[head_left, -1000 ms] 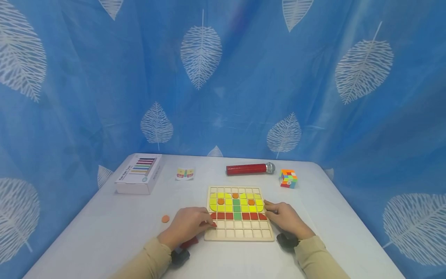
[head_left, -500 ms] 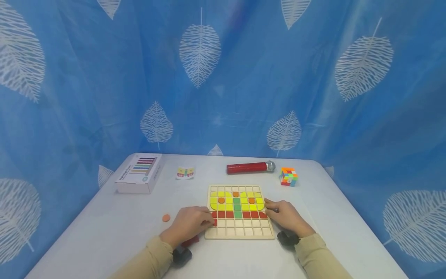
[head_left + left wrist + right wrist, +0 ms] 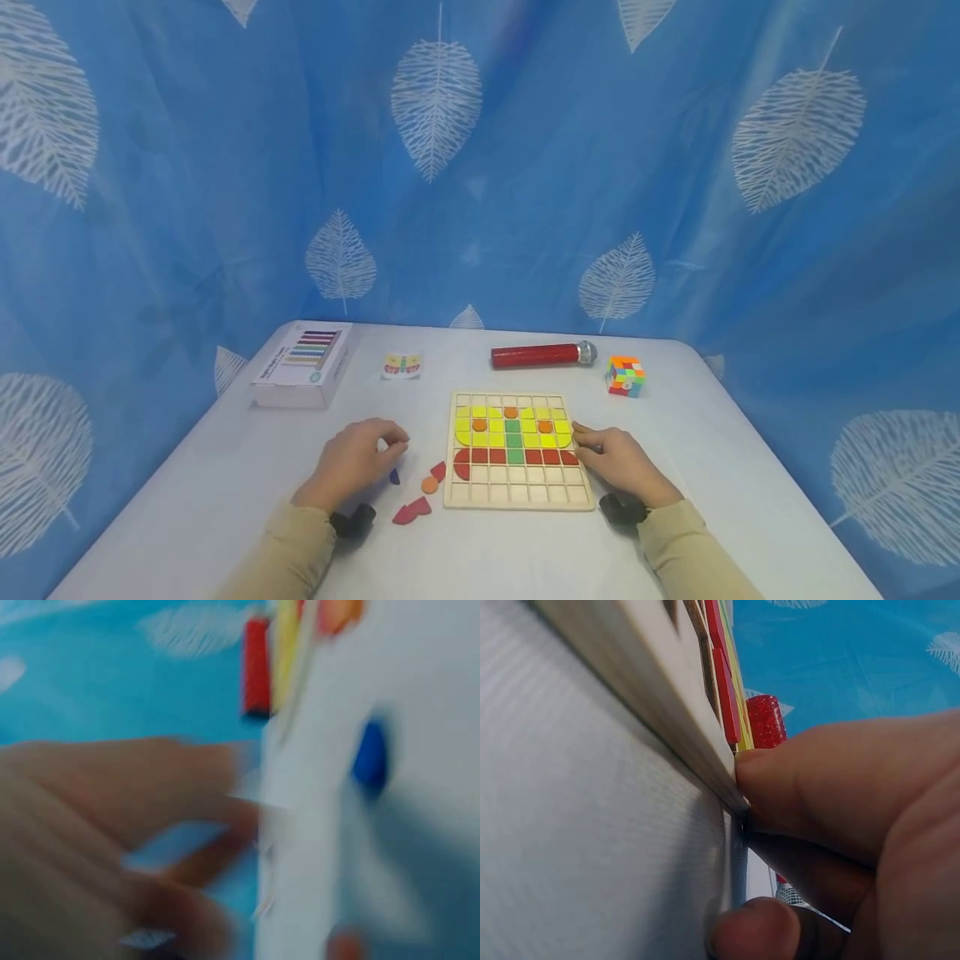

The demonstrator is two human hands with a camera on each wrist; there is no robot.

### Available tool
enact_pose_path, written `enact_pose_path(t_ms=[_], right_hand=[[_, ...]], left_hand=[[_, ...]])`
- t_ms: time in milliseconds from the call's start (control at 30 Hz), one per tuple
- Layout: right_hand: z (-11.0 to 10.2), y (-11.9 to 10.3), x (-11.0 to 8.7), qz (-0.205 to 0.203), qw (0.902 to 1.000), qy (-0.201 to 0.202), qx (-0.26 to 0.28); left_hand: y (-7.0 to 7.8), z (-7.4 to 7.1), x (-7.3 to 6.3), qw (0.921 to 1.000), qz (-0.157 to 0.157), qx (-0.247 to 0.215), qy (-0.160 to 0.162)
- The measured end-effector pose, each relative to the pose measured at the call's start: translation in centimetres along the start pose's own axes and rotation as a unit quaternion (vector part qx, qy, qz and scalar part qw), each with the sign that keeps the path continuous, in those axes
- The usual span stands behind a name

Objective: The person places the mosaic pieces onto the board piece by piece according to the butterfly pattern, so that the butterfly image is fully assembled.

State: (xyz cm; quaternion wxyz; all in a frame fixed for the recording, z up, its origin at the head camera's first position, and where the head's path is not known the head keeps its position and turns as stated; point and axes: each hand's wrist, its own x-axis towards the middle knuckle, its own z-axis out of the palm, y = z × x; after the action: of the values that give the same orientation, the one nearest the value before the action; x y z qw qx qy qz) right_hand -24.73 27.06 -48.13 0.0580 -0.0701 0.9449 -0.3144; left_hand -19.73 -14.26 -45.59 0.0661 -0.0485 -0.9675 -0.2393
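A wooden grid board (image 3: pixel 517 498) lies on the table, with yellow, orange, green and red pieces set in its cells. A red curved piece (image 3: pixel 462 472) sits at its left side, below the red row. My right hand (image 3: pixel 626 468) holds the board's right edge, the thumb (image 3: pixel 802 769) against its side. Left of the board, my left hand (image 3: pixel 351 462) hovers with fingers loosely bent, holding nothing visible; it is blurred in the left wrist view. Near it lie a blue piece (image 3: pixel 394 477), an orange disc (image 3: pixel 430 485), a red piece (image 3: pixel 438 472) and other red pieces (image 3: pixel 412 510).
A white box (image 3: pixel 303 367) stands at the back left, beside a small picture card (image 3: pixel 402 366). Behind the board lies a red microphone (image 3: pixel 540 356), with a puzzle cube (image 3: pixel 626 377) to its right. A blue leaf-patterned curtain (image 3: pixel 510 167) surrounds the white table (image 3: pixel 750 517).
The red piece that my left hand was holding now lies in the board, released. That hand has moved left, uncovering loose pieces. My right hand stays at the board's edge.
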Motion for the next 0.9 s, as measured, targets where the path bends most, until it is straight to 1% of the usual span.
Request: enact_pose_path(t_ms=[100, 167, 233, 300, 367, 433, 500, 600, 667, 733, 833, 900], right_hand=[[-0.2, 0.0, -0.1, 0.0, 1.0, 0.001, -0.005], [-0.2, 0.0, -0.1, -0.005, 1.0, -0.001, -0.006], [-0.1, -0.1, -0.1, -0.008, 1.0, -0.002, -0.004], [-0.1, -0.1, 0.0, -0.008, 1.0, -0.002, -0.004], [0.0, 0.1, 0.0, -0.005, 1.0, 0.001, -0.006], [0.0, 0.2, 0.1, -0.002, 1.0, 0.005, -0.007], [0.1, 0.2, 0.2, 0.002, 1.0, 0.006, -0.005], [0.0, 0.1, 0.2, 0.003, 1.0, 0.007, 0.002], [0.0, 0.2, 0.2, 0.005, 1.0, 0.006, 0.004], [0.1, 0.2, 0.2, 0.007, 0.9999, 0.008, 0.004], [0.1, 0.2, 0.1, 0.009, 0.9999, 0.009, 0.007], [0.1, 0.2, 0.1, 0.005, 0.9999, 0.008, 0.009]], left_hand=[[-1.7, -1.6, -0.2, 0.998, -0.048, 0.006, -0.041], [-2.8, -2.6, -0.4, 0.9951, -0.08, 0.006, -0.059], [-3.8, -3.2, -0.5, 0.9918, -0.103, 0.002, -0.076], [-4.5, -3.4, -0.4, 0.9893, -0.11, -0.006, -0.096], [-4.8, -3.1, -0.3, 0.9882, -0.106, -0.012, -0.11], [-4.8, -2.6, -0.2, 0.9881, -0.101, -0.016, -0.115], [-4.7, -2.2, -0.2, 0.9893, -0.093, -0.023, -0.111], [-3.8, -1.6, -0.2, 0.9924, -0.082, -0.044, -0.08], [-2.7, -0.9, -0.3, 0.9926, -0.072, -0.078, -0.059], [-1.2, 0.1, -0.3, 0.9906, -0.053, -0.118, -0.044], [1.5, 1.5, -0.3, 0.9847, -0.019, -0.167, -0.048], [3.2, 2.1, -0.3, 0.982, 0.003, -0.18, -0.057]])
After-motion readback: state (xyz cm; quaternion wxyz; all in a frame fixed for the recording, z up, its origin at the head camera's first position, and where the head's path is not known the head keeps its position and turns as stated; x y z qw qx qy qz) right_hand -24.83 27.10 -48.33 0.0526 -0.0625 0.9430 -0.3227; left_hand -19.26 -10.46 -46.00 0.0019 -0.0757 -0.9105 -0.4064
